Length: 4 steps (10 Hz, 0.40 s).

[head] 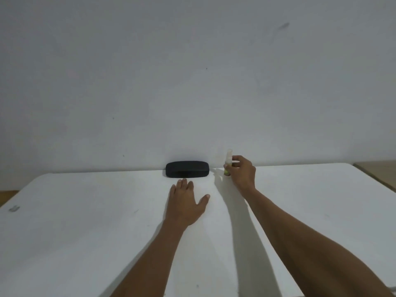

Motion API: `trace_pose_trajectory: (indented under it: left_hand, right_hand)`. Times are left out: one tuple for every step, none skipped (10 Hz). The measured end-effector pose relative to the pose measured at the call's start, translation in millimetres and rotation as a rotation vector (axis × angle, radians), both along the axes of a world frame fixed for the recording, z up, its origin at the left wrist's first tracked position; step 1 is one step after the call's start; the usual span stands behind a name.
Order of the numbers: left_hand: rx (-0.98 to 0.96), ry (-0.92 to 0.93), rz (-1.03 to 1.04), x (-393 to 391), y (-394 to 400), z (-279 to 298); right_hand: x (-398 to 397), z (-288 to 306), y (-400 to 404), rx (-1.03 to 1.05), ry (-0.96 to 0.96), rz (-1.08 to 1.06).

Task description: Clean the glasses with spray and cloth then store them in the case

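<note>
A black glasses case [187, 169] lies shut at the far edge of the white table [85, 221], against the wall. Just in front of it my left hand [184, 202] rests flat on the table, fingers spread, holding nothing. To the right of the case stands a small clear spray bottle [227, 162] with yellow-green liquid at its bottom. My right hand [242, 173] has its thumb and fingers around the bottle, which stands upright on the table. No glasses and no cloth are in view.
A plain white wall [192, 71] rises directly behind the table. A small grey mark [14, 208] sits near the table's left edge. Wooden flooring [379, 170] shows past the table's right corner.
</note>
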<state>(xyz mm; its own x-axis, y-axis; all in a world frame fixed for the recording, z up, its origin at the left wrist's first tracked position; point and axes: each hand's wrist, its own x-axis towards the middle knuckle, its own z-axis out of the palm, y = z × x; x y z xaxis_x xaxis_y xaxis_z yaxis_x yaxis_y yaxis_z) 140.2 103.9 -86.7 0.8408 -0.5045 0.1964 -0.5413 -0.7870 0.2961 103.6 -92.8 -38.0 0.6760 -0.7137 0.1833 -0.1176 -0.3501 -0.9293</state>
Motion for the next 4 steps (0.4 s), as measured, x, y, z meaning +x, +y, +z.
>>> trace_pose_trajectory:
  left_hand:
    - [-0.013,-0.009,0.000,0.1,-0.5,0.8]
    - [-0.021,-0.023,-0.001,0.1,-1.6,1.2]
    - [-0.024,-0.025,0.003,-1.2,-1.0,0.8]
    - [-0.022,-0.013,0.011,-1.7,-2.1,1.6]
  right_hand:
    - [14.1,0.0,-3.8,0.017,0.008,-0.002]
    - [20.2,-3.1,-4.2,0.026,-0.010,-0.003]
    - [20.8,-4.5,-4.2,0.041,-0.013,0.000]
    - [21.1,-5.1,-7.2,0.088,0.018,-0.008]
